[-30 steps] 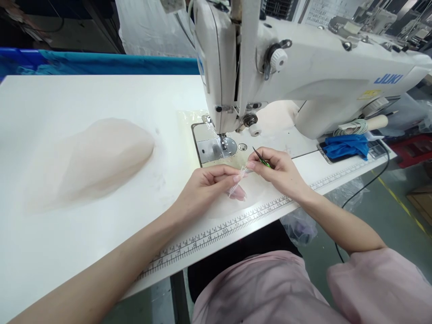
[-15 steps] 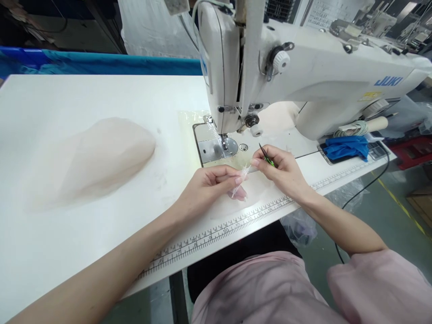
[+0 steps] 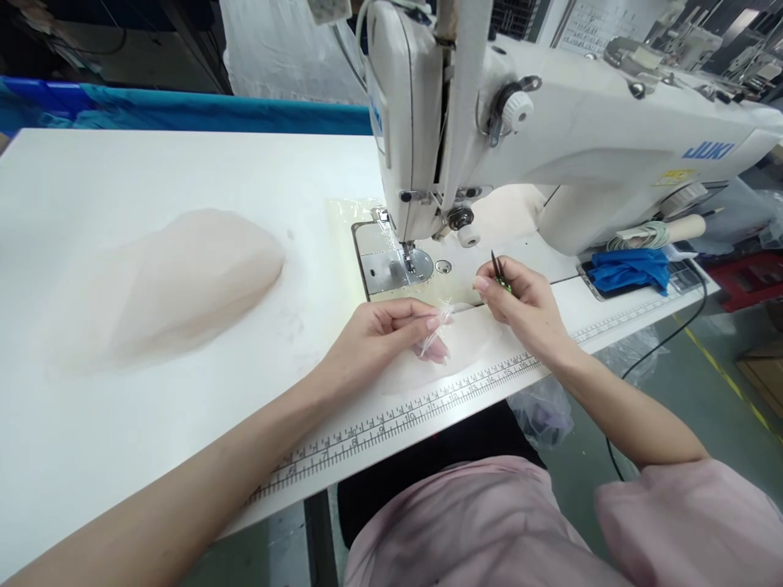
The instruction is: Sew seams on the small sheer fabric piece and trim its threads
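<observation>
Between the thumb and fingers of my left hand (image 3: 397,330) is a small bunch of fine white, see-through threads (image 3: 441,316), over the front of the table. My right hand (image 3: 519,297), a little to the right and apart from it, is closed around thread snips (image 3: 500,273) with dark blades pointing up and a bit of green. A thin pale sheer fabric (image 3: 474,338) lies on the table below both hands. Behind them are the sewing machine's needle and presser foot (image 3: 409,259) over a shiny metal plate (image 3: 382,267).
The white JUKI sewing machine (image 3: 587,122) spans the back right. Sheer beige fabric (image 3: 201,285) lies on the left of the table. A printed ruler (image 3: 397,432) follows the front edge. At right lie a blue cloth (image 3: 630,269) and a cone of thread (image 3: 682,227).
My right hand has drawn back to the right, away from the threads, with the snips still in it. My left hand has stayed in place, holding the bunch.
</observation>
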The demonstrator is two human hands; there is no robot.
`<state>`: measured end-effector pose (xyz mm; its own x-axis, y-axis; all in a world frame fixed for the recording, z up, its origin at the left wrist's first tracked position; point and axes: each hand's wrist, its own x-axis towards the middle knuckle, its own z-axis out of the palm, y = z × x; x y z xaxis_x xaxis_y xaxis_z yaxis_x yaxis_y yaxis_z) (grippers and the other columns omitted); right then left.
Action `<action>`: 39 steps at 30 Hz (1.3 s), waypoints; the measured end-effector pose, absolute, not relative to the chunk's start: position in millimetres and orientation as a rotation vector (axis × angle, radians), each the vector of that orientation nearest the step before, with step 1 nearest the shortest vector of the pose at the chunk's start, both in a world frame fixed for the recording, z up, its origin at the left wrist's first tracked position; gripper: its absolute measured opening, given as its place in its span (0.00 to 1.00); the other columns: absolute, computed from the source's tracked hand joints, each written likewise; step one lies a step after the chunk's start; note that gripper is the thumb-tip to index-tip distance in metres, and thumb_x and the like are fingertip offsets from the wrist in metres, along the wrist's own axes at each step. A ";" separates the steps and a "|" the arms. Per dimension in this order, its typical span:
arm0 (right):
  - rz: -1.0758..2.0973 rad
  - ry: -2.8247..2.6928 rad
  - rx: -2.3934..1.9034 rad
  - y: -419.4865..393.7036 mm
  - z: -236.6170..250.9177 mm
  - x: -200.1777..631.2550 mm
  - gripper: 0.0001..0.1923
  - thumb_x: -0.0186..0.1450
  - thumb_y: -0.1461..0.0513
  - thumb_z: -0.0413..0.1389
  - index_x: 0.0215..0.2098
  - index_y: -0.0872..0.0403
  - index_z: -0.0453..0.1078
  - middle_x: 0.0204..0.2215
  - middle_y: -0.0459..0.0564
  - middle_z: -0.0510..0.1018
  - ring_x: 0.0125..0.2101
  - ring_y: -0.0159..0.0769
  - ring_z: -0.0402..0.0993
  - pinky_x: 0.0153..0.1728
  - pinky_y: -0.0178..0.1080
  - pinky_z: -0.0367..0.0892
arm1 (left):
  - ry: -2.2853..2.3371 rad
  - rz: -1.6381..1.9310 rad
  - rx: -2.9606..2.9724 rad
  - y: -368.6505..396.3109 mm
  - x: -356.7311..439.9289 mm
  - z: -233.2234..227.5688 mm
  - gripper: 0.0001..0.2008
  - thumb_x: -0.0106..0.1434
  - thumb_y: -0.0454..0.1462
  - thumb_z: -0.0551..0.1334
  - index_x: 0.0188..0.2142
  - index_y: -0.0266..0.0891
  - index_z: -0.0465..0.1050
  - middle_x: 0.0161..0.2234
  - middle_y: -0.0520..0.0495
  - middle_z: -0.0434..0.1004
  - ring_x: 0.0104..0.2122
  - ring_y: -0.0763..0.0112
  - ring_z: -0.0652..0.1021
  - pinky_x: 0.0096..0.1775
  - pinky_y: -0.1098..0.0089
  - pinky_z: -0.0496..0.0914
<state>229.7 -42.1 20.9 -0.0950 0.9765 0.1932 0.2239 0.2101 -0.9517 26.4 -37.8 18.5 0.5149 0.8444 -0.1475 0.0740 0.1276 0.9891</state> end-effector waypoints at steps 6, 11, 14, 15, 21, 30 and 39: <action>0.976 -1.545 -1.171 -41.2 21.1 229.9 0.11 0.63 0.55 0.60 0.30 0.53 0.68 0.28 0.44 0.70 0.29 0.28 0.65 0.28 0.34 0.61 | 0.858 0.681 1.316 -36.7 25.3 16.8 0.10 0.61 0.42 0.63 0.28 0.40 0.77 0.25 0.49 0.80 0.28 0.70 0.79 0.37 0.68 0.74; 1.011 -1.689 -1.176 -44.3 22.9 227.5 0.10 0.61 0.55 0.61 0.37 0.52 0.73 0.35 0.47 0.76 0.34 0.32 0.70 0.32 0.36 0.65 | 0.849 0.691 1.329 -36.6 24.4 16.2 0.09 0.62 0.42 0.63 0.31 0.40 0.78 0.25 0.49 0.80 0.28 0.69 0.79 0.36 0.68 0.74; 1.060 -1.731 -1.152 -45.3 23.1 224.3 0.12 0.59 0.53 0.63 0.34 0.53 0.74 0.32 0.46 0.76 0.30 0.30 0.67 0.30 0.36 0.62 | 0.844 0.684 1.338 -36.5 24.4 16.0 0.09 0.61 0.42 0.63 0.35 0.40 0.78 0.25 0.49 0.80 0.27 0.69 0.79 0.35 0.68 0.74; 1.049 -1.726 -1.145 -45.1 23.0 223.1 0.12 0.59 0.53 0.63 0.32 0.53 0.74 0.30 0.45 0.76 0.28 0.29 0.65 0.29 0.35 0.61 | 0.842 0.682 1.338 -36.5 24.5 15.8 0.08 0.61 0.42 0.63 0.35 0.41 0.78 0.25 0.50 0.80 0.27 0.69 0.79 0.35 0.68 0.74; 0.943 -1.603 -1.186 -41.0 24.2 220.8 0.13 0.59 0.52 0.63 0.28 0.53 0.71 0.25 0.42 0.72 0.22 0.25 0.59 0.23 0.34 0.56 | 0.833 0.683 1.293 -36.0 24.5 14.1 0.06 0.61 0.40 0.64 0.34 0.40 0.78 0.24 0.50 0.80 0.26 0.71 0.79 0.35 0.69 0.73; 0.822 -1.577 -1.241 -41.5 24.7 235.6 0.08 0.60 0.59 0.63 0.28 0.53 0.71 0.25 0.42 0.72 0.21 0.24 0.57 0.22 0.33 0.55 | 0.814 0.696 1.271 -35.0 24.3 13.6 0.08 0.61 0.40 0.64 0.38 0.40 0.79 0.24 0.50 0.81 0.26 0.71 0.79 0.33 0.70 0.72; 0.677 -1.837 -1.154 -54.5 25.2 235.4 0.14 0.62 0.59 0.61 0.46 0.52 0.71 0.38 0.49 0.75 0.37 0.34 0.72 0.35 0.38 0.67 | 0.813 0.699 1.282 -35.5 24.4 12.4 0.08 0.62 0.39 0.63 0.37 0.39 0.78 0.24 0.51 0.80 0.26 0.73 0.78 0.33 0.72 0.72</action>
